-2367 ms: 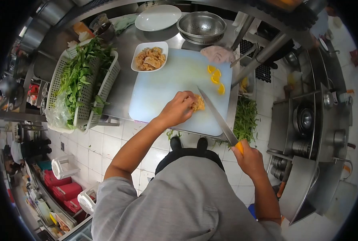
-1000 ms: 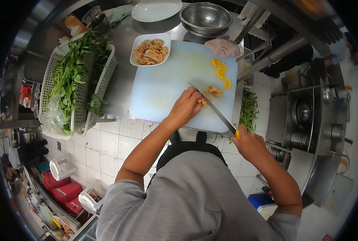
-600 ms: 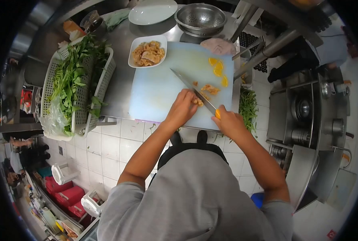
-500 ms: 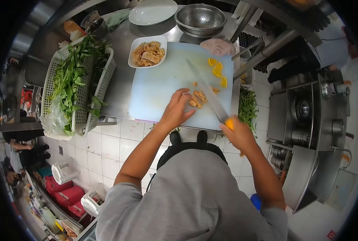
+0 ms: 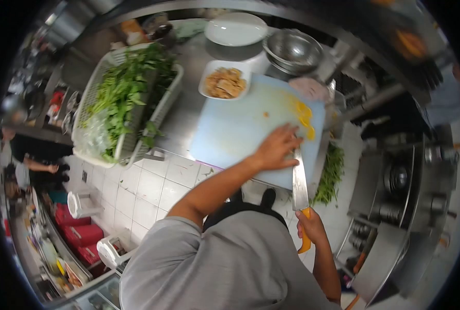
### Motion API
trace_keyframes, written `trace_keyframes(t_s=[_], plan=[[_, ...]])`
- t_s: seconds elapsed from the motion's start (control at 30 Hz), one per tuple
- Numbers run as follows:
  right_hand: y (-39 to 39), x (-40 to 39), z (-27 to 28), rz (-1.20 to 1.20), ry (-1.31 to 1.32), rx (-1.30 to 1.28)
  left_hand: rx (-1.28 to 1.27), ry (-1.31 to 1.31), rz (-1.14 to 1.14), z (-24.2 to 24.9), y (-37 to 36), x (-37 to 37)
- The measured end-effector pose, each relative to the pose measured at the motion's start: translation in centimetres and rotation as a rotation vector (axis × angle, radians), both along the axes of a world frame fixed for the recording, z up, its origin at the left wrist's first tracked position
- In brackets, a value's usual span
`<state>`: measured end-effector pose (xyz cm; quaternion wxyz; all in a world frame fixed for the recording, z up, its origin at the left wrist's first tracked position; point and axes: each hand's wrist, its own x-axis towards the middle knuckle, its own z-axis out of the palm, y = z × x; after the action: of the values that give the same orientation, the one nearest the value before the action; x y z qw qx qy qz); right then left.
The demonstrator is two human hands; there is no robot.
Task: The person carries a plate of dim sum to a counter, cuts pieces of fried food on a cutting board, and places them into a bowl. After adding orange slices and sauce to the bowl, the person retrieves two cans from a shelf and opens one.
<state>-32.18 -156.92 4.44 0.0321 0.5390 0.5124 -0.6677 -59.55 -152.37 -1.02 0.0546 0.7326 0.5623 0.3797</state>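
Steel worktop (image 5: 181, 129) at noon, tiled floor (image 5: 147, 187) below, red containers (image 5: 80, 235) at eight.
I see the cutting board (image 5: 227, 137) at one o'clock; at four, the right hand (image 5: 311, 226) wraps the knife's (image 5: 300, 183) handle. The left hand (image 5: 278, 150) spreads open over the blade tip; anything underneath, I can't tell.

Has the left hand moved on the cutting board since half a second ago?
Yes. Judged against the cutting board, the left hand has moved rightward, toward the board's right edge and nearer the orange slices.
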Motion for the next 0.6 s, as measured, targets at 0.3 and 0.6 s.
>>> trace_keyframes(t_s=[0.3,0.6], plan=[[2.9,-11.8,2.1,0.088,0.096,0.198,0.232,-0.235,0.410,2.1,1.0,-4.1],[7.8,-21.2,2.6,0.158,0.318,0.118,-0.059,0.037,0.523,5.6,4.8,-19.5]])
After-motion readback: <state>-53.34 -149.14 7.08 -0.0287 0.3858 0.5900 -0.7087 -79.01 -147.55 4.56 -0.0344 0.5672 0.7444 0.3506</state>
